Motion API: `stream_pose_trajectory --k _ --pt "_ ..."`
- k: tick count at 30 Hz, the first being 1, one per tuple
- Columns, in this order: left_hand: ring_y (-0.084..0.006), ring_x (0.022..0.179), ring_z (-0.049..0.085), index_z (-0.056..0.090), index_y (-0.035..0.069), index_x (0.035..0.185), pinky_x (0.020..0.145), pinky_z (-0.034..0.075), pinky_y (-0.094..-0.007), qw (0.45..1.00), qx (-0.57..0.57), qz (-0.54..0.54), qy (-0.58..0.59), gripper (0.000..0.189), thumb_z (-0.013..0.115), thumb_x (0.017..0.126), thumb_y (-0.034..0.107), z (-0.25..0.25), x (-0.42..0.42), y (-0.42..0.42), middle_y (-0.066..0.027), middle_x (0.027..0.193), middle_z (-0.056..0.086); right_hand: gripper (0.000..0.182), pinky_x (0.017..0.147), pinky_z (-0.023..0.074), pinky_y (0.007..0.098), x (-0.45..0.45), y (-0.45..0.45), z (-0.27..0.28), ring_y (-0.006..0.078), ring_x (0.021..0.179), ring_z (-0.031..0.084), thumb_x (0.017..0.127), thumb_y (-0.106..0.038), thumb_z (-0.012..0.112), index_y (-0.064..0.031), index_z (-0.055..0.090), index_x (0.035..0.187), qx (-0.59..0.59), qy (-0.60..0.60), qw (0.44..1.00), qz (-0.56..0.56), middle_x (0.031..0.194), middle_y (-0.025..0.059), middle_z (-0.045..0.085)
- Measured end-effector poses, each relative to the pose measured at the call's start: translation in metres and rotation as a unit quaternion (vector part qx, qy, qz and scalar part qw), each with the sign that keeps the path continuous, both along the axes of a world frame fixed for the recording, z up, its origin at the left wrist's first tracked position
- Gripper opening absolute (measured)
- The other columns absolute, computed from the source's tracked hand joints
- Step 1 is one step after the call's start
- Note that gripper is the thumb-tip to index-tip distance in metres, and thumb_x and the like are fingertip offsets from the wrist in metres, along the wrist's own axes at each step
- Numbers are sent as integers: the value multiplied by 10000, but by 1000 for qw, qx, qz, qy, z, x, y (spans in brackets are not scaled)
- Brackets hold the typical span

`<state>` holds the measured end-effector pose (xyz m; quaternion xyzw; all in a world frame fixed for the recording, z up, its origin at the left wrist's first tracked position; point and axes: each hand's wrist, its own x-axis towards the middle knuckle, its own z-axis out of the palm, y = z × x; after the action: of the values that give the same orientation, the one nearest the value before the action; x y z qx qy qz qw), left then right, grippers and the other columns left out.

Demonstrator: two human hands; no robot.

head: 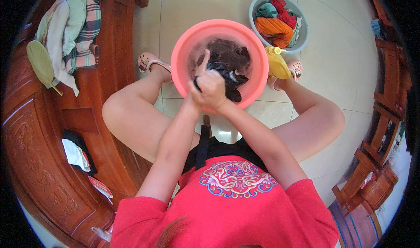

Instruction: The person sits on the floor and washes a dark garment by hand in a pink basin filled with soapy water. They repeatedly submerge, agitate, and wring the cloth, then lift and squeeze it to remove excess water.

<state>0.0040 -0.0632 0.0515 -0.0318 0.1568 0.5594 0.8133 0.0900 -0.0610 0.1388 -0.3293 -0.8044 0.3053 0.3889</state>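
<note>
My left hand [204, 61] reaches over the pink plastic basin [178, 47], its visible fingers pointing away from me and the rest covered by my right hand. My right hand [211, 86] is curled around the base of my left hand, above the basin's near side. A dark band or bit of dark material [197, 83] shows at its left edge; I cannot tell which. Dark wet cloth [226, 56] with some suds lies in the basin beyond and beside the hands. Whether my left hand holds anything is hidden.
A grey-blue basin [305, 34] of clothes stands at back right. A yellow pump bottle [278, 64] leans beside the pink basin. The carved wooden bench [108, 51] at left bears folded cloths [83, 34] and a hand fan [40, 61]. Wooden furniture [390, 64] lines the right.
</note>
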Motion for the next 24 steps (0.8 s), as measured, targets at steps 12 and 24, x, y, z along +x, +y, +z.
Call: stream_pose_trajectory --k 12,24 --pt "-143 894 512 580 -2 988 822 391 -267 741 -26 67 668 343 565 850 311 56 -18 16 -70 972 557 290 733 411 284 92 50 -39 159 781 513 775 -255 595 33 594 741 -459 39 888 -15 796 121 564" --pt "-98 744 514 598 19 949 673 419 -260 794 165 -40 584 205 637 780 129 96 -18 6 -18 793 568 337 839 425 386 49 108 29 318 946 556 611 -76 605 3 591 938 18 -129 961 242 990 190 581"
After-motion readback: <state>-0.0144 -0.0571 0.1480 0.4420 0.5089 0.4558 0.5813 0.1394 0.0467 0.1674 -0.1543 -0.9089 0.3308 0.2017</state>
